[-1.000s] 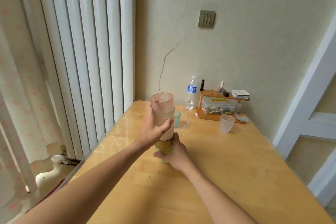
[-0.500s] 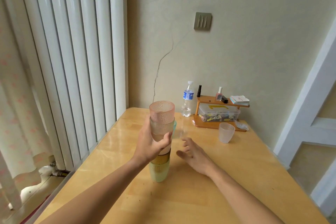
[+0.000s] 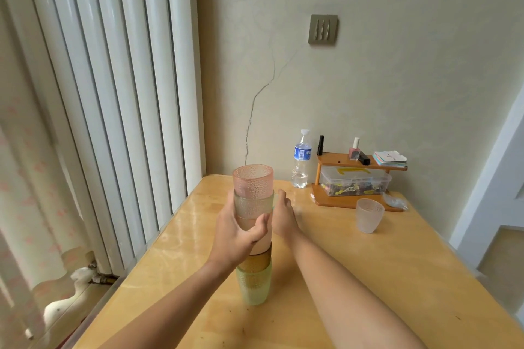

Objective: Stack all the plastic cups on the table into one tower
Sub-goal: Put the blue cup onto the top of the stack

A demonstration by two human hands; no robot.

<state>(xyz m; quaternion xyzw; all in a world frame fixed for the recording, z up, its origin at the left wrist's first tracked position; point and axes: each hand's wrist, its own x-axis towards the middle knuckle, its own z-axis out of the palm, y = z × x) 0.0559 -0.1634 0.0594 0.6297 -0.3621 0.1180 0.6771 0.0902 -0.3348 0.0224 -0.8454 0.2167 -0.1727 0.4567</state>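
A tower of nested textured plastic cups (image 3: 253, 187) stands on the wooden table (image 3: 382, 278), pink on top and a green cup (image 3: 253, 287) at the bottom. My left hand (image 3: 235, 238) is wrapped around the tower's middle. My right hand (image 3: 285, 221) reaches behind the tower, its fingers hidden; a sliver of a teal cup (image 3: 274, 200) shows between hand and tower. A single frosted pale cup (image 3: 369, 215) stands alone at the right rear of the table.
A water bottle (image 3: 301, 163) stands against the back wall. Beside it is a small wooden shelf (image 3: 340, 158) with little bottles, cards and a clear box (image 3: 354, 180) beneath. White vertical panels (image 3: 113, 93) run along the table's left edge.
My right hand let go of the tower's base, opened, then moved forward behind the tower toward the teal cup. My left hand kept its grip on the tower.
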